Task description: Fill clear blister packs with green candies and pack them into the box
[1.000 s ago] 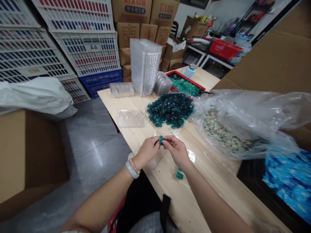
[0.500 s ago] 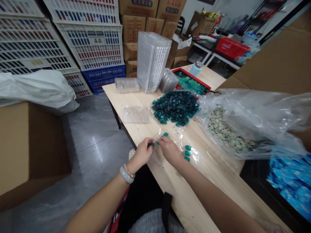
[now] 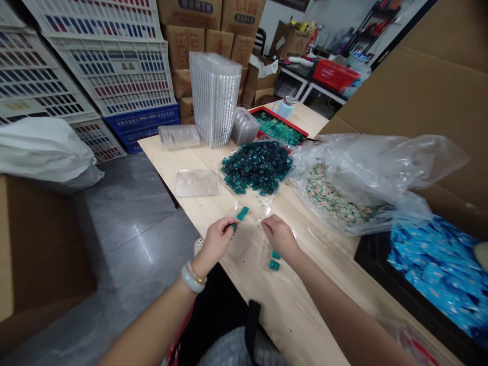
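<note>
My left hand (image 3: pixel 220 236) is closed, with a dark teal translucent piece (image 3: pixel 234 227) at its fingertips. Just beyond those fingers, brighter teal pieces (image 3: pixel 243 212) lie on a clear plastic tray (image 3: pixel 237 207). To the right, my right hand (image 3: pixel 281 238) has its thumb and fingers pinched together; what they hold, if anything, is too small to make out. Below that hand, a second clear tray (image 3: pixel 266 256) carries green pieces (image 3: pixel 273 265), partly covered by the hand. A large heap of dark teal pieces (image 3: pixel 257 166) lies farther up the table.
Clear trays (image 3: pixel 215 101) stand in a tall stack at the back, and one lies flat (image 3: pixel 196 183) on the wooden table (image 3: pixel 290 310). A red-rimmed tray (image 3: pixel 280 124), a clear bag of patterned pieces (image 3: pixel 335 195) and a black box of blue packets (image 3: pixel 430 274) line the far and right sides.
My hands have moved apart, the right one going rightward from the near tray. The tray with green pieces now sits under my right hand. The whole view has shifted.
</note>
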A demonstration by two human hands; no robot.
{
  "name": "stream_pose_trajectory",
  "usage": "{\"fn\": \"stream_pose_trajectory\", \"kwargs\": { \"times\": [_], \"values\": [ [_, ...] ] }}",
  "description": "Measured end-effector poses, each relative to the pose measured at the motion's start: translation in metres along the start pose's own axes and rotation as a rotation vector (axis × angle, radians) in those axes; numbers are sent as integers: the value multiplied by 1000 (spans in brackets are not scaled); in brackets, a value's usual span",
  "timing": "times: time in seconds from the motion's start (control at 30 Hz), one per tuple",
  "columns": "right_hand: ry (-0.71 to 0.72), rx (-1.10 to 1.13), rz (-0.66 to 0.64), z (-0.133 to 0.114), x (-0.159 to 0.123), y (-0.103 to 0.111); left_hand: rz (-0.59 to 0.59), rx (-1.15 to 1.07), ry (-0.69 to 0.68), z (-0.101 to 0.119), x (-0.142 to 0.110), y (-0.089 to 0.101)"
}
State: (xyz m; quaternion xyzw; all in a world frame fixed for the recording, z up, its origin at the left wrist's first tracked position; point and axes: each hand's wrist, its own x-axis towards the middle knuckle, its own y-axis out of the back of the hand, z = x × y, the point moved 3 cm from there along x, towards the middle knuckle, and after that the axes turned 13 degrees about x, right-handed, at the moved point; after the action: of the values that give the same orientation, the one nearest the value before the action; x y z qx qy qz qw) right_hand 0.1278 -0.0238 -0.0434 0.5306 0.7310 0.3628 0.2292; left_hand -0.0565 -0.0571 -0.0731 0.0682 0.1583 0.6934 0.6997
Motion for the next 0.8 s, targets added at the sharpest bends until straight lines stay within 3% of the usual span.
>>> {"fn": "stream_pose_trajectory", "kwargs": {
  "times": [0.13,0.23,0.37,0.47,0.57,0.7,0.8],
  "values": [
    [-82,20,14,2,11,-16,33,206,-129,14,9,-11],
    [-108,174,85,8,22,-25,63,316,-173,16,11,-15],
    [-142,360,122,15,25,-20,79,364,-186,15,9,-17],
    [-160,396,116,13,24,0,86,345,-193,12,9,-15],
    [-167,427,193,10,34,30,88,285,-184,9,9,-14],
    [-100,343,361,12,75,72,34,106,2,8,12,-11],
    [-74,190,428,18,119,88,-5,-72,164,11,14,-5]
  ]
}}
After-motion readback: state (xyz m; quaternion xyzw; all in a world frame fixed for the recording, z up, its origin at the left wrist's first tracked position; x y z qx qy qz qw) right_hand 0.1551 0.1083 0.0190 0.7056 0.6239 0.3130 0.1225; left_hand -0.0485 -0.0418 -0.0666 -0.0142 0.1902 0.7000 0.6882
